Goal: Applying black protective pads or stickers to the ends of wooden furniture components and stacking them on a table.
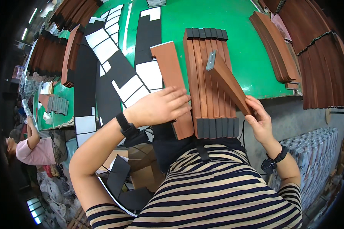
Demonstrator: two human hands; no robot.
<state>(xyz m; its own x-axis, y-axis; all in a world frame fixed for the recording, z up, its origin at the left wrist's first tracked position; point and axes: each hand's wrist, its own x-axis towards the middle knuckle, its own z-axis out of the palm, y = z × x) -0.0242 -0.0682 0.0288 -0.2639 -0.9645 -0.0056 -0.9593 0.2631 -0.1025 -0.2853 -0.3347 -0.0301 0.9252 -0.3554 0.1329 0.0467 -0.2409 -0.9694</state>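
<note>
My left hand (160,106) lies flat on a reddish-brown board (169,66), its fingers stretched toward the right. With my right hand (260,121) I grip the near end of a brown bar (230,83). That bar slants up to the left over a row of similar brown bars, and its raised far end shows a pale grey face. The row of bars (203,87) lies side by side in front of my body, with black pads (218,128) on the near ends and more black pads (206,34) on the far ends.
Black strips (111,72) with white backing pieces cover the left of the green table (172,17). Stacked brown bars (275,49) lie at the right edge, beside larger brown stacks (321,68). At far left is a person in a pink shirt (30,152). Below left sits a cardboard box (143,177).
</note>
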